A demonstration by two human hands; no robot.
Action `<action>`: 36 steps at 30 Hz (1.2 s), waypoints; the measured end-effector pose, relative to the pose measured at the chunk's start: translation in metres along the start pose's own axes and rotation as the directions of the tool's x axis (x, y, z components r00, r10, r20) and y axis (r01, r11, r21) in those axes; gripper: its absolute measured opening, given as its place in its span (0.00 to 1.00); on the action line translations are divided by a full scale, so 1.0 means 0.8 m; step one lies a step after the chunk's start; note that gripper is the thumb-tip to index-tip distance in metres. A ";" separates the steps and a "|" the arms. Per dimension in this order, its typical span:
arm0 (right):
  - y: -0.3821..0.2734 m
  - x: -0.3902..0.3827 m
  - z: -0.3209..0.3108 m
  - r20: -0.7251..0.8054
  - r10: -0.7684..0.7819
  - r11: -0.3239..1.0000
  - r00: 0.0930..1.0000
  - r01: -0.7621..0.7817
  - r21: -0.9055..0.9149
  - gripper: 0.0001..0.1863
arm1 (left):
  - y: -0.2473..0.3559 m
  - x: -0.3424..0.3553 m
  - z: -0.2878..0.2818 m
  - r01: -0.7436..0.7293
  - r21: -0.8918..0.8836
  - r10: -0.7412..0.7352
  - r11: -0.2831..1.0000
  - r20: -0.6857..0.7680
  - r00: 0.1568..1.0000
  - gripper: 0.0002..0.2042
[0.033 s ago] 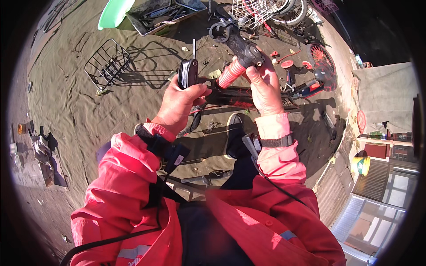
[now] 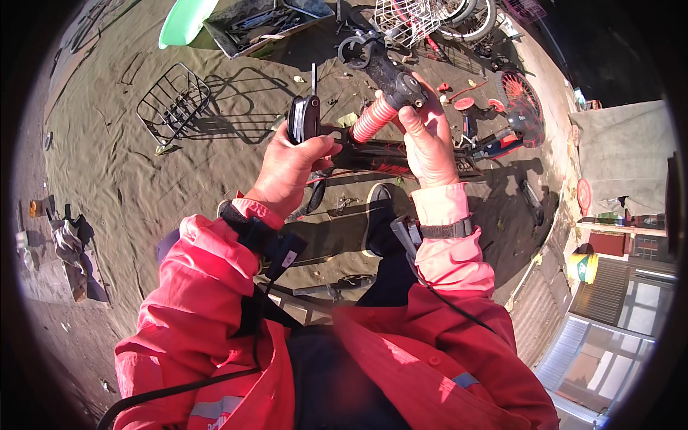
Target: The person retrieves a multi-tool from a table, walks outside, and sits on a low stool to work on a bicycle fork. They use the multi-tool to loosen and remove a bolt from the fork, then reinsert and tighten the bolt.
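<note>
A black folding hex key set (image 2: 304, 120) is gripped in my left hand (image 2: 290, 161), thumb across its lower end, with one key sticking straight up. My right hand (image 2: 431, 136) closes round the black bicycle stem (image 2: 405, 89), its thumb near the stem's bolt end. The stem's open round clamp (image 2: 352, 51) tilts up and to the left. Below the stem, a red ribbed rubber boot (image 2: 374, 120) joins it to the black bicycle frame (image 2: 387, 159) with red markings. The hex key set is apart from the stem. My right fingers behind the stem are partly hidden.
A black wire basket (image 2: 172, 104) lies at the left on the brown ground sheet (image 2: 115, 165). A tray of tools (image 2: 222, 43) and a green basin (image 2: 183, 23) are at the back. A red-spoked wheel (image 2: 517, 97) is at the right. My shoe (image 2: 378, 208) is below the frame.
</note>
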State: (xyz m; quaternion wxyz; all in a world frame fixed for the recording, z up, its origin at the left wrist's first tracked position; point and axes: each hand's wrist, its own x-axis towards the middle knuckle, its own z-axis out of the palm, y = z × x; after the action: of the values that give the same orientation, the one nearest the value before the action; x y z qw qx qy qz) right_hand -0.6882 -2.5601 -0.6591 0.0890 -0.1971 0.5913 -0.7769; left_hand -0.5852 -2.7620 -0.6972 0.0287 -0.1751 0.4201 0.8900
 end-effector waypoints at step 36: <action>0.006 0.000 0.003 0.036 0.105 0.987 0.994 -0.109 0.116 0.21 | 0.000 -0.003 -0.006 0.013 0.070 -0.016 0.997 0.033 0.999 0.15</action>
State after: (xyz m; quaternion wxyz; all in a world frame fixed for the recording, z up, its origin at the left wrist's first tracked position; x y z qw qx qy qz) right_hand -0.6877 -2.5637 -0.6632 0.1509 -0.1708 0.5527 -0.8016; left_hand -0.5820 -2.7651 -0.6992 0.0485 -0.1620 0.4492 0.8773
